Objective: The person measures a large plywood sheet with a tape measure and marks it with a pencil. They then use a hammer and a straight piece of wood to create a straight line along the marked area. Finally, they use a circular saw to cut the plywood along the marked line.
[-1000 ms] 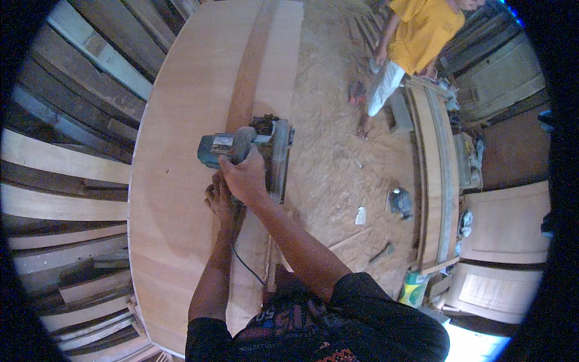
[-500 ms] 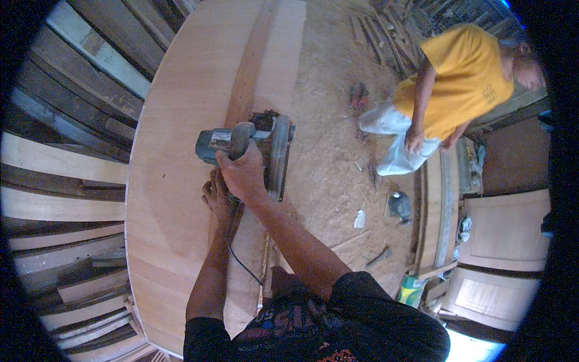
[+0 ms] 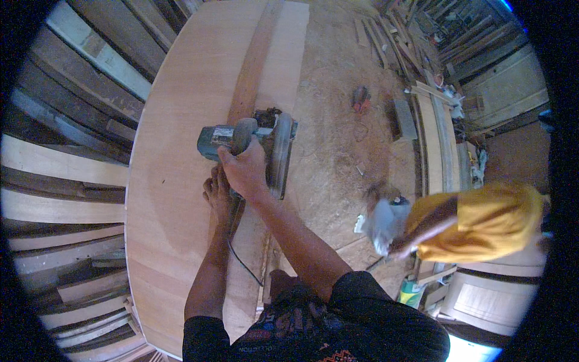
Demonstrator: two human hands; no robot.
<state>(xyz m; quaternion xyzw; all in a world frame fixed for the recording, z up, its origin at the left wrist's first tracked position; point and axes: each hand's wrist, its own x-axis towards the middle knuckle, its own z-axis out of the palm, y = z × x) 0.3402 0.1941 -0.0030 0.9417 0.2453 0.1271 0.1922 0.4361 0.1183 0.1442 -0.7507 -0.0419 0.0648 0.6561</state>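
Note:
My right hand (image 3: 246,171) is closed round the rear handle of a teal circular saw (image 3: 216,142). The saw stands on a large pale plywood sheet (image 3: 175,120), near the sheet's right edge. A long brown wooden strip (image 3: 248,78) runs lengthwise over the sheet, in line with the motor side of the saw. Just behind the saw, my left hand (image 3: 218,196) rests low with its fingers apart, pressed down over the strip. The saw's body and my forearms hide part of the strip, and the blade cannot be seen. A black cord (image 3: 244,263) trails back towards me.
Stacked boards (image 3: 66,208) line the left side. On the dusty floor to the right lie a red and black tool (image 3: 360,99) and a grey block (image 3: 403,120). A person in a yellow shirt (image 3: 494,223) bends over at the right, blurred, beside planks and panels.
The person in yellow has moved from the upper right to the lower right, uncovering the grey block and planks. My hands and the saw stay nearly in place.

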